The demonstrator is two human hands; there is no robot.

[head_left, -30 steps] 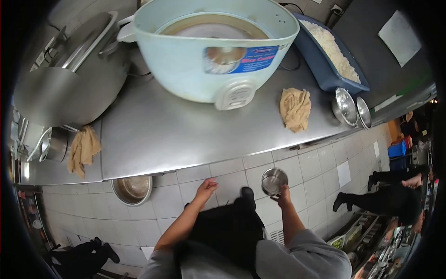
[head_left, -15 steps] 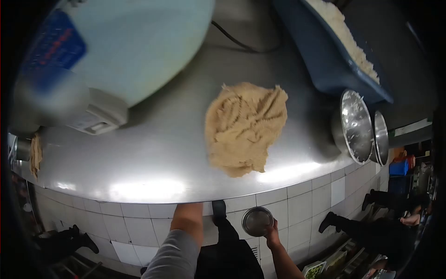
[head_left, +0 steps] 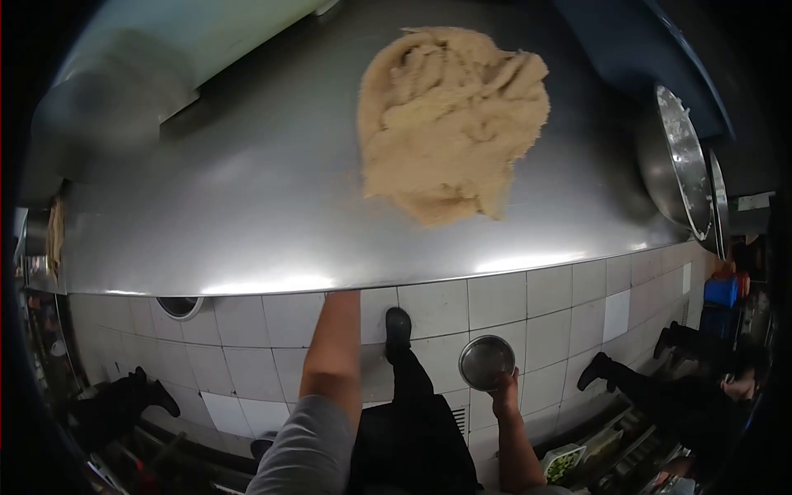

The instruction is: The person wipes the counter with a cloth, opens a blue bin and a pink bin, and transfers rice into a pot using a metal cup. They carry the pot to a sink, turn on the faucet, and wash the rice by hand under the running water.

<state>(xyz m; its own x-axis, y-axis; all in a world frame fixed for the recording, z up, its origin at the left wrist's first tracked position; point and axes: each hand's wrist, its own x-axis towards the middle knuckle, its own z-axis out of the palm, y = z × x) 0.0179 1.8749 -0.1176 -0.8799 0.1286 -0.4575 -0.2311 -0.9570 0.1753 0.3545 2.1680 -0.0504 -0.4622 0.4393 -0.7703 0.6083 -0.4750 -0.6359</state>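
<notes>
My right hand grips the rim of a round metal bowl held over the tiled floor, below the counter's front edge. The inside of the bowl faces up at me, and I make out nothing in it. My left forearm reaches in under the steel counter, so the left hand itself is hidden. On the counter lies a crumpled tan cloth, with neither hand touching it.
At the right stand metal bowls with white bits inside, beside a blue tub. A pale green board-like surface and a blurred round object occupy the left. Other people's legs show on the right.
My view has tilted down, so counter and cloth sit higher in the picture. The metal bowl in my right hand has shifted slightly right. More of my left forearm shows.
</notes>
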